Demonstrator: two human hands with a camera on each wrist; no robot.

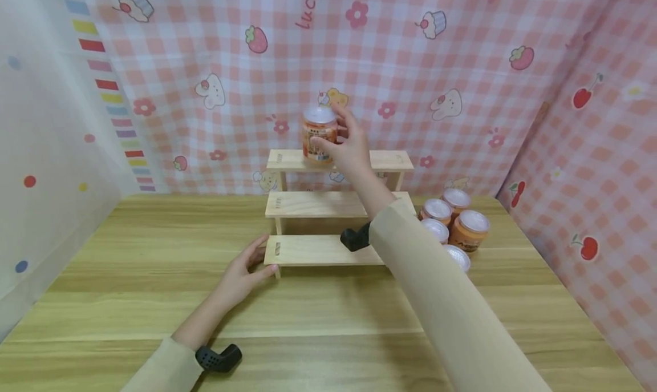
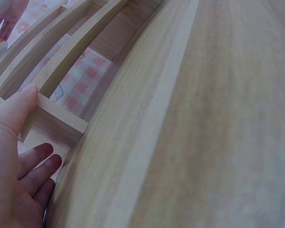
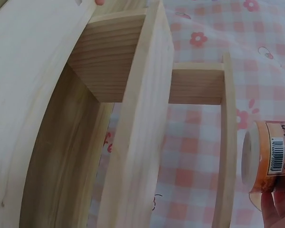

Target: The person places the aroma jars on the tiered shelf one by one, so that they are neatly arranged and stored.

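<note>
The worktop is showing yellow-brown wood stripes. A pink checked cloth is hanging at the back, with flowers, strawberries and cakes on it. A white cloth with coloured dots is hanging on the left, and a cherry cloth is hanging on the right. A wooden rack with three steps is standing on the worktop, close to the back. Five jars with pale lids are standing in a bunch by the rack's right end, and a sleeve is hiding part of the bunch.

The right hand is gripping one orange jar, opening just as wide as the jar. The thumb is pressing on the front, and the fingers are going round the side. The jar is staying upright over the top step, left of its middle. In the right wrist view, a thin gap is showing between them.

The left hand is holding the left end of the low step. Its thumb is touching the front corner, and three fingers are bending loosely beside the leg.
</note>
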